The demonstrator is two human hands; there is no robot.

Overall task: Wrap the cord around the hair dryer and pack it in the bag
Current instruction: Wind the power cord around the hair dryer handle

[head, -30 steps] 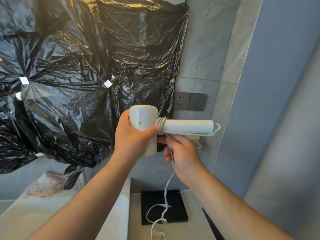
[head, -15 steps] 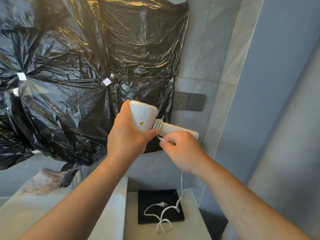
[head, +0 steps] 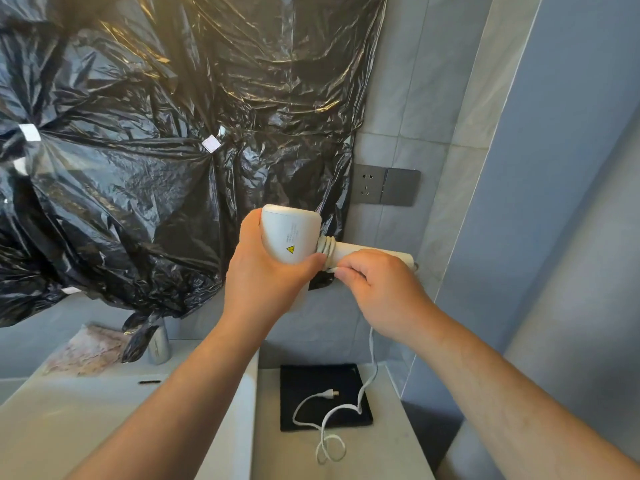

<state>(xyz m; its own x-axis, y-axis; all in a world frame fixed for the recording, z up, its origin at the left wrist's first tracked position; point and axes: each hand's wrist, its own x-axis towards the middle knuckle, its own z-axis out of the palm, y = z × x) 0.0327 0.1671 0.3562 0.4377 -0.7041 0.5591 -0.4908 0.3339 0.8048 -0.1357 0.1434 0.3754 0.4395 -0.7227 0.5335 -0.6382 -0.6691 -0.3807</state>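
I hold a white hair dryer (head: 291, 235) up in front of the wall, its handle pointing right. My left hand (head: 266, 275) grips the barrel. Several turns of white cord (head: 325, 245) sit around the handle next to the barrel. My right hand (head: 377, 289) pinches the cord against the handle just right of those turns. The rest of the cord (head: 372, 355) hangs down from that hand to the counter, where its plug (head: 329, 394) lies on a flat black bag (head: 311, 379).
Black plastic sheeting (head: 156, 150) covers the wall at left. A grey wall socket (head: 384, 185) sits above the dryer handle. A white basin (head: 86, 420) is at lower left, with a small metal can (head: 158, 344) and a crumpled cloth (head: 86, 351) behind it.
My right hand came from under the handle up onto it and laid cord against the coil. The hanging cord shifted right and the plug slid on the bag.
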